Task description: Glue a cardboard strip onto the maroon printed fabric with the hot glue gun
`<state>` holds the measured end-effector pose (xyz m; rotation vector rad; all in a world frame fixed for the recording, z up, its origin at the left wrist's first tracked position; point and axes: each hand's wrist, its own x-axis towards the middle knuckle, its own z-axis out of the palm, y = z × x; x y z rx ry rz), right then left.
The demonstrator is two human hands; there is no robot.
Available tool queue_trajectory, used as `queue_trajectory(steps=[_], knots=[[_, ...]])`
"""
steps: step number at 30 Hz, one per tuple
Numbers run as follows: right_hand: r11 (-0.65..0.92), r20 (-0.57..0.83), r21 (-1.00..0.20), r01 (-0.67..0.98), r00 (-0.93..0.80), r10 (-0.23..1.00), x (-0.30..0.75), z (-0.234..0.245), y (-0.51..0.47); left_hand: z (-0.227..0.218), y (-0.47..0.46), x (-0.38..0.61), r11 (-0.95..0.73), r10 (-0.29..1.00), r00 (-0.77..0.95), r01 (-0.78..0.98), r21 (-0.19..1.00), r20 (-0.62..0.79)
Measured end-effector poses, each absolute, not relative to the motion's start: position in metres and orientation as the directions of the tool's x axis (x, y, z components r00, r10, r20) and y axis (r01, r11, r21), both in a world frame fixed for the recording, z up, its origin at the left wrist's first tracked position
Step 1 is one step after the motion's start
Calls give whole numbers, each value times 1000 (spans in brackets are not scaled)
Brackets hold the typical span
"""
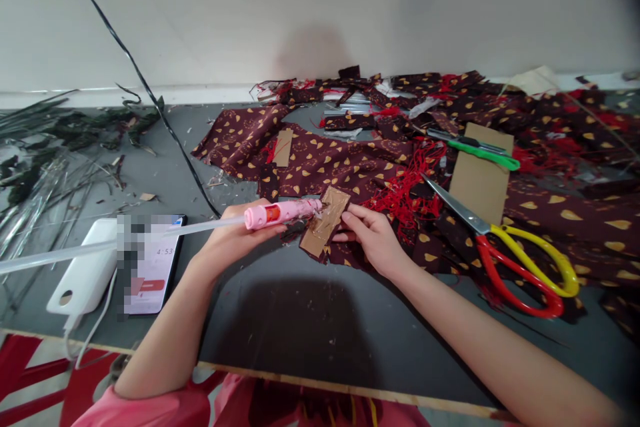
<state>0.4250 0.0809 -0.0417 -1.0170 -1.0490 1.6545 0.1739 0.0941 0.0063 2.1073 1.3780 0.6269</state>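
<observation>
My left hand (233,240) is closed around a pink hot glue gun (283,212), with a long translucent glue stick (200,227) running out of its back to the left. The nozzle end is over a small cardboard piece (325,223), which has shiny streaks of glue on it. My right hand (373,237) pinches the right edge of this cardboard between thumb and fingers. Beneath lies dark maroon cloth (345,160) with a yellow leaf print. A tangle of red threads (413,190) rests beside my right hand.
Red-and-yellow-handled scissors (493,230) lie at right, by a larger cardboard sheet (483,180) with a green-handled tool (487,152) on it. At left are a phone (163,267), a white power bank (85,273) and thin clear strips (45,203). A black cord (130,57) hangs down behind my left hand.
</observation>
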Motion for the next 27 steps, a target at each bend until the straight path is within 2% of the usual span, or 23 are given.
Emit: queue_trajectory(steps=[4,11,15,21,27], knots=[[-236,-182,-931,-279,-208,961,425,-44,82,10,94,174,-287,937,348,687,668,45],[-226,-218,-884,-409,-66,974,425,-43,85,16,92,178,-295,887,461,597,746,-18],[-232,-232,-884,-406,-51,971,424,-41,85,16,92,180,-307,891,452,658,688,-36],[-230,-234,-886,-402,-40,971,424,-40,85,14,93,175,-380,884,464,640,669,59],[-232,-240,-882,-409,-31,970,424,-41,85,12,91,174,-320,881,473,607,728,-7]])
